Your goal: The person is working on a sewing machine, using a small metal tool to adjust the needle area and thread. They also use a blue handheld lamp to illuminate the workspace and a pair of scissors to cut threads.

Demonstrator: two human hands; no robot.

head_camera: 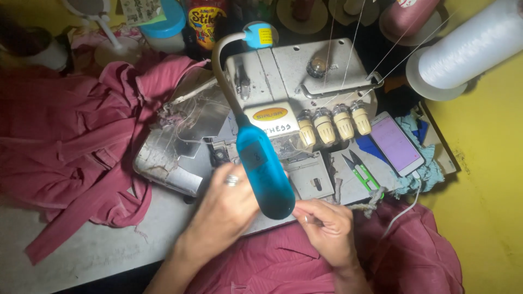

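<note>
My left hand (223,209), a ring on one finger, reaches under the blue lamp head (264,171) toward the needle area of the grey overlock sewing machine (283,81); its fingertips are hidden behind the lamp. Just right of it, my right hand (327,226) has its fingers pinched together by the machine's front edge, seemingly on thread or the edge of the dark pink fabric (283,261) lying below both hands. What it pinches is too small to tell.
More pink fabric (71,136) is piled left of the machine. Green thread snips (362,171) and a phone (396,142) lie to the right. A big white thread cone (474,43) stands at the upper right, and bottles and jars line the back.
</note>
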